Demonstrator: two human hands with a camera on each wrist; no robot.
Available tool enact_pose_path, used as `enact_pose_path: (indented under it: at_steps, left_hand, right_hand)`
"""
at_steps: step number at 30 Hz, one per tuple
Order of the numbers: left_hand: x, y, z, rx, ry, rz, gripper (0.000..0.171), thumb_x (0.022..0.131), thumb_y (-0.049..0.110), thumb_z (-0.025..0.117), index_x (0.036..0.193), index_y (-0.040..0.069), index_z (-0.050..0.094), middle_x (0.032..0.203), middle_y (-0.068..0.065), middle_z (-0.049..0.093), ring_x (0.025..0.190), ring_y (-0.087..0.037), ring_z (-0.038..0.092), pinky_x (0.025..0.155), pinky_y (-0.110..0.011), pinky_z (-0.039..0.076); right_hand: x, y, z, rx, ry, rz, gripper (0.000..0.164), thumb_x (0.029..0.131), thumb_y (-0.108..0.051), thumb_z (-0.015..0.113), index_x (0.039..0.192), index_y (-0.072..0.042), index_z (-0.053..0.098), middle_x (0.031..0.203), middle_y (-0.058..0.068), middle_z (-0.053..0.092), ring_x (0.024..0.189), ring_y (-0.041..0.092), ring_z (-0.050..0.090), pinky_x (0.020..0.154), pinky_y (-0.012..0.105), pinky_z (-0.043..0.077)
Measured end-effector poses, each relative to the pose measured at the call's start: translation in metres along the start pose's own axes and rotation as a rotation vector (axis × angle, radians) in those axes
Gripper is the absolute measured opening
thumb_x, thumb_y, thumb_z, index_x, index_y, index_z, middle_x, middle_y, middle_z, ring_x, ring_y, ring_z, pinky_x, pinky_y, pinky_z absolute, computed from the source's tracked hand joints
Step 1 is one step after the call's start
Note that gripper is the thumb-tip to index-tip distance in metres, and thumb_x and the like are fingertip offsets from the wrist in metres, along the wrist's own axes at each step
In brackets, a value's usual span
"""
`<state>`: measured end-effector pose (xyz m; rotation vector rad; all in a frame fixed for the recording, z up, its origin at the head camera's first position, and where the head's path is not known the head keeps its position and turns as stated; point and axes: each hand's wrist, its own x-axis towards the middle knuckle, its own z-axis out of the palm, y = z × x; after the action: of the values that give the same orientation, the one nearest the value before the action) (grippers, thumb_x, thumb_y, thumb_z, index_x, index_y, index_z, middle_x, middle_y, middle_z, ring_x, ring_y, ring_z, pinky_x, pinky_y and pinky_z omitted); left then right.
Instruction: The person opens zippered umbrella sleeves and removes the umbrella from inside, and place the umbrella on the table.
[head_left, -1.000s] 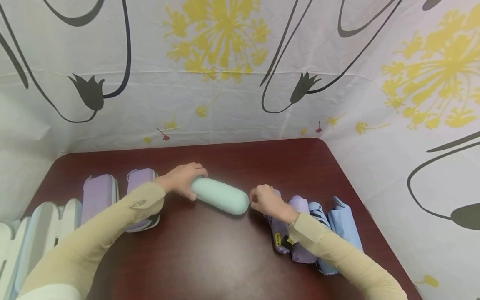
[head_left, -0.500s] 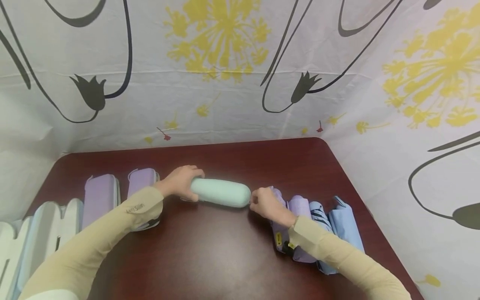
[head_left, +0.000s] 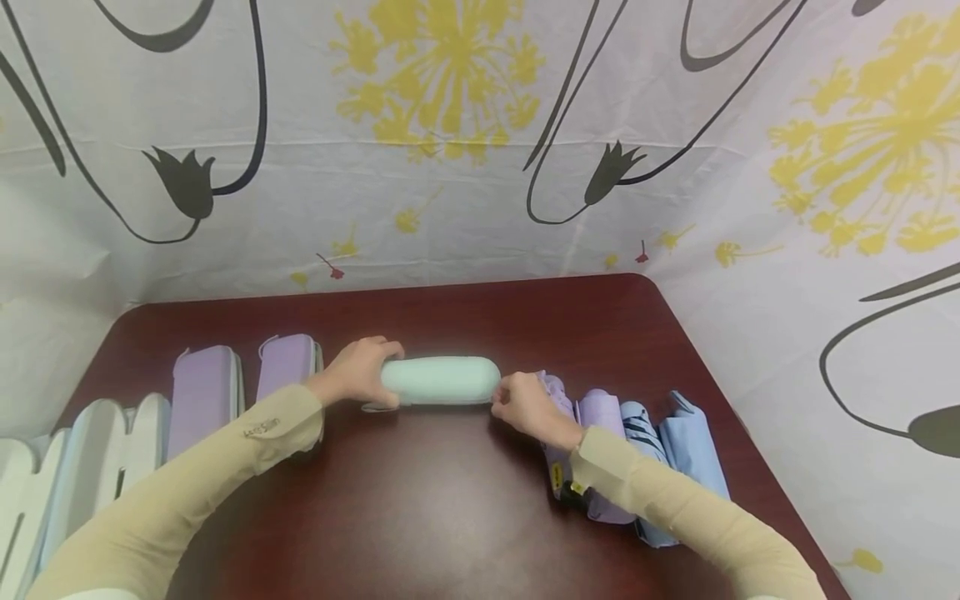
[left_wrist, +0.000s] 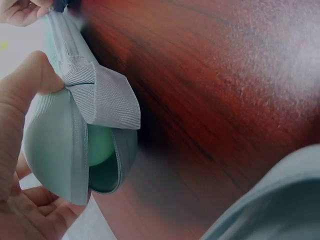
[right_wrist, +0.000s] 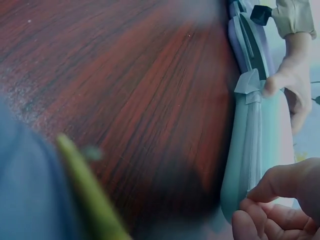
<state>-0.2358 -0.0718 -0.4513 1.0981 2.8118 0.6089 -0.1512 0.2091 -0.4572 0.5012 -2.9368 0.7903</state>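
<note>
A mint green zip case (head_left: 442,381) lies crosswise at the middle of the table. My left hand (head_left: 360,372) grips its left end, thumb on the near side and fingers over the far side. At the opposite end my right hand (head_left: 528,408) pinches the zipper pull between thumb and fingertips; the pull itself is mostly hidden. A grey zipper (right_wrist: 255,140) runs along the case's side, closed over the stretch between the hands. Beside my left thumb sticks out a grey fabric tab (left_wrist: 112,102). Below that tab the case's end gapes, and something green (left_wrist: 100,145) shows inside.
Two purple cases (head_left: 198,400) stand to the left, partly behind my left sleeve. White and pale blue cases (head_left: 97,467) lie at the far left. Folded umbrellas, purple (head_left: 600,412) and blue (head_left: 686,442), lie in a row under my right forearm.
The case has swung from a slant to level, its right end moving away from me. My left hand has come slightly nearer; the right stays at the zipper end.
</note>
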Motion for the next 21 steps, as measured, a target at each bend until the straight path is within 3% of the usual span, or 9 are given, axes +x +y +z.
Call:
enact_pose_path:
  at_steps: [9,21]
  left_hand:
    - [-0.005,0.007,0.000,0.041,0.004,-0.038,0.063,0.051,0.037,0.080,0.103,0.007,0.061,0.088,-0.007,0.059,0.076,-0.021,0.054,0.065,-0.037,0.048]
    - [-0.006,0.006,0.001,0.038,-0.002,-0.053,0.064,0.051,0.038,0.081,0.103,0.007,0.061,0.088,-0.007,0.058,0.075,-0.021,0.054,0.064,-0.037,0.048]
  right_hand:
    - [0.003,-0.010,0.004,-0.017,0.026,-0.038,0.012,0.065,0.000,0.065,0.059,-0.010,0.063,0.057,-0.002,0.059,0.051,0.006,0.048,0.051,0.022,0.044]
    - [0.011,-0.028,0.017,-0.080,-0.011,-0.010,0.009,0.067,-0.006,0.067,0.062,-0.013,0.064,0.062,-0.005,0.060,0.055,0.012,0.056,0.053,0.027,0.047]
